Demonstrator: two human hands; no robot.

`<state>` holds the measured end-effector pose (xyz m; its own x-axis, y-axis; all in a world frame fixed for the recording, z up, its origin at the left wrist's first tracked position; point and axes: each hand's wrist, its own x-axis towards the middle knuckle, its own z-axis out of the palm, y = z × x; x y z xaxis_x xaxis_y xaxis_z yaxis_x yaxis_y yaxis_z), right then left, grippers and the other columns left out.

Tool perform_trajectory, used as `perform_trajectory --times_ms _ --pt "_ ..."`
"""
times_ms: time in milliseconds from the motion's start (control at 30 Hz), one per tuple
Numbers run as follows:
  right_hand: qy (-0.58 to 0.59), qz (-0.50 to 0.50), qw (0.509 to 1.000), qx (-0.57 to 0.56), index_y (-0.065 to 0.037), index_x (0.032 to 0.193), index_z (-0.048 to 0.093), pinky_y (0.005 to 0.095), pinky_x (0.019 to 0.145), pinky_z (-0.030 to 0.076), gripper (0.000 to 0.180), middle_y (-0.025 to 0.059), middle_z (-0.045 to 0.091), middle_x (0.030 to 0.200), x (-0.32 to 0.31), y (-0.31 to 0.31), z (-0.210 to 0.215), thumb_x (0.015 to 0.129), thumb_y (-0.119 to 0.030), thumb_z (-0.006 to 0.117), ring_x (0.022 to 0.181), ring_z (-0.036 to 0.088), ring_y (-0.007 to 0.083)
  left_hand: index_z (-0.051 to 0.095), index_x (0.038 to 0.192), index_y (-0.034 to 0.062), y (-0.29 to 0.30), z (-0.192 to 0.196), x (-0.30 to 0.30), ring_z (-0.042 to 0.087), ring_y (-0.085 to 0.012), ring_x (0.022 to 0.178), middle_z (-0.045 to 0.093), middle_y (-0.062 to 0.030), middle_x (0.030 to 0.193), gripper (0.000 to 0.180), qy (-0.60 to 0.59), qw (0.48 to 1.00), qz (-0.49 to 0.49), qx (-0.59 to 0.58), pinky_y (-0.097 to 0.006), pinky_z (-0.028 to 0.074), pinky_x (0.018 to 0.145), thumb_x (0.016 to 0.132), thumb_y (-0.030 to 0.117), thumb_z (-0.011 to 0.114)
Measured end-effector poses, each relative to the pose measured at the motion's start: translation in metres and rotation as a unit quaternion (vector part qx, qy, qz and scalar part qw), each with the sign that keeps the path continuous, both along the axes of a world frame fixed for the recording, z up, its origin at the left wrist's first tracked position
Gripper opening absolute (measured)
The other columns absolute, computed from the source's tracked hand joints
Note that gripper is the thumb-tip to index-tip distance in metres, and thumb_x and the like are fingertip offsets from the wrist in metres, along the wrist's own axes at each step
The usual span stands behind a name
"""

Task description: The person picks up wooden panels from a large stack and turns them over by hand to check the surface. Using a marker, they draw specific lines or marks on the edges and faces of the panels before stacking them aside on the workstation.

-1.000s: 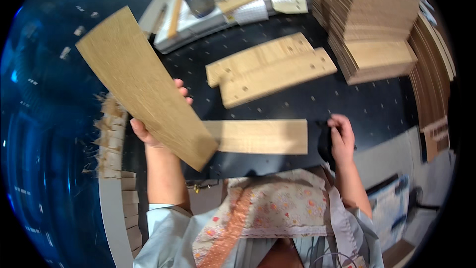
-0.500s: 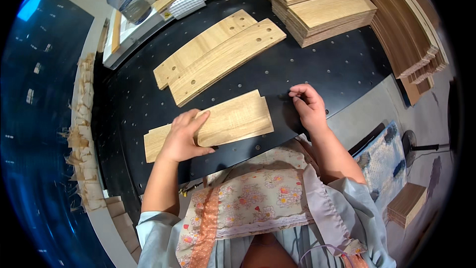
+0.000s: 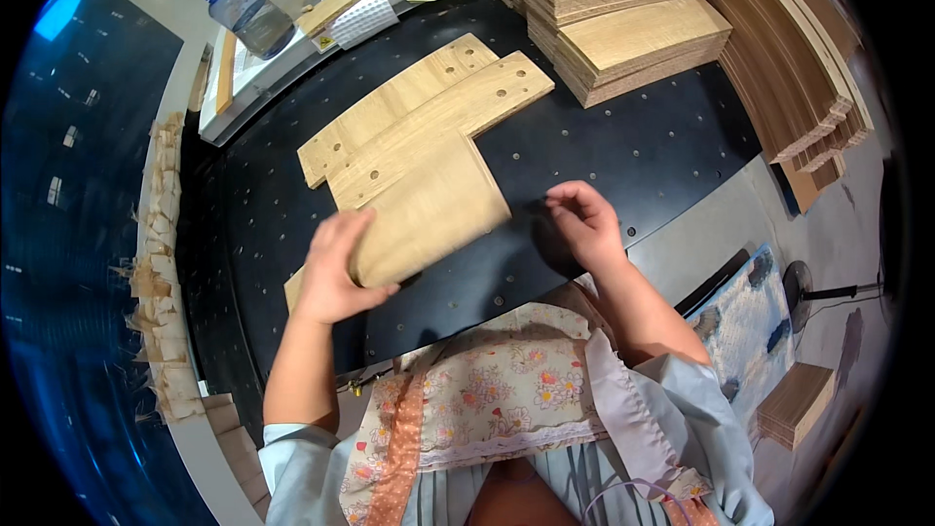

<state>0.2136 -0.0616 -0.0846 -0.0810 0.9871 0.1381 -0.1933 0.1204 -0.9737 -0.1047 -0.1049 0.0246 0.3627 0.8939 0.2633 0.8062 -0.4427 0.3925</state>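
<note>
A pale wooden board (image 3: 429,209) is tilted up in my left hand (image 3: 336,273), its far edge lapping over two drilled boards behind it. My left thumb lies along the near side, the fingers along the far side; motion smears both a little. Another pale wooden end (image 3: 293,288) pokes out left of this hand. The drilled boards, a back one (image 3: 394,97) and a front one (image 3: 438,131), lie slanted on the black table (image 3: 575,156). Right of the tilted board, apart from it, my right hand (image 3: 587,226) is closed in a pinch; anything between its fingertips is hidden.
Tall stacks of wooden boards (image 3: 643,39) stand at the far right, beside stacked curved panels (image 3: 779,58). A bottle with a blue lid (image 3: 248,15) is on a white ledge at the far left. A wood block (image 3: 796,404) sits low at right, beyond the table edge.
My left hand has tipped the board up from the table and its far edge has moved toward the drilled boards. My right hand has shifted slightly left and nearer, still pinched.
</note>
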Motion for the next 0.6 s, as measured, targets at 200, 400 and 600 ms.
perform_trajectory --times_ms 200,400,600 --pt "-0.139 0.264 0.939 0.170 -0.004 0.140 0.017 0.0384 0.103 0.028 0.100 0.0185 0.030 0.139 -0.083 -0.004 0.070 0.067 -0.031 0.079 0.130 0.029 0.0258 0.036 0.125 0.0014 0.023 0.052 0.036 0.054 -0.0178 0.094 0.051 -0.0094 0.107 0.069 -0.542 0.839 0.007 -0.048 -0.030 0.046 0.082 0.072 0.034 0.067" --pt "0.143 0.445 0.884 0.018 0.002 0.140 0.012 0.0364 0.103 0.028 0.100 0.0150 0.033 0.136 -0.127 0.000 0.087 0.069 -0.028 0.076 0.125 0.035 0.0219 0.046 0.118 0.0049 0.028 0.043 0.042 0.054 -0.0198 0.096 0.054 -0.0103 0.106 0.051 -0.687 0.722 0.062 -0.053 -0.033 0.048 0.081 0.081 0.036 0.060" --pt "0.373 0.493 0.757 -0.210 -0.001 0.137 0.025 0.0422 0.097 0.040 0.097 0.0191 0.040 0.131 -0.111 0.019 0.063 0.059 -0.041 0.069 0.115 0.048 0.0290 0.038 0.127 0.0018 0.022 0.047 0.024 0.056 -0.0288 0.102 0.051 -0.0209 0.114 0.077 -0.791 0.574 -0.013 -0.209 -0.041 0.050 0.082 0.077 0.059 0.051"
